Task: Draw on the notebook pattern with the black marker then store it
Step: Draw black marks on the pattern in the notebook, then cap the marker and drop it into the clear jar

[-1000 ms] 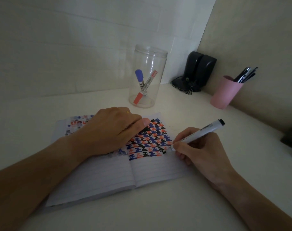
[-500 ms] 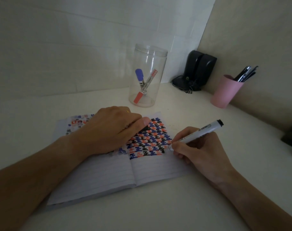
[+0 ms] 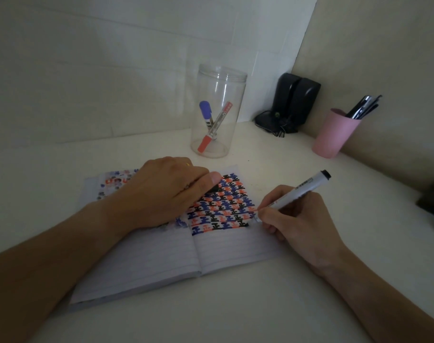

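Observation:
An open lined notebook (image 3: pixel 149 263) lies on the white table. Its right page carries a dense pattern (image 3: pixel 221 211) of black, blue and red marks. My right hand (image 3: pixel 300 219) grips the black marker (image 3: pixel 300 189) like a pen, with the tip on the paper at the lower right edge of the pattern. My left hand (image 3: pixel 161 191) rests curled on the notebook across the fold. Its thumb pinches a small black cap (image 3: pixel 212 188) against the page. A clear jar (image 3: pixel 219 95) stands open behind the notebook.
The jar holds a blue marker (image 3: pixel 205 112) and a red marker (image 3: pixel 218 125). A pink cup (image 3: pixel 333 134) of pens stands at the right wall, black speakers (image 3: pixel 295 100) in the corner. A dark object (image 3: pixel 433 196) sits at the far right edge.
My right hand has shifted only slightly, keeping the marker tip at the lower right edge of the pattern. My left hand has stayed in place.

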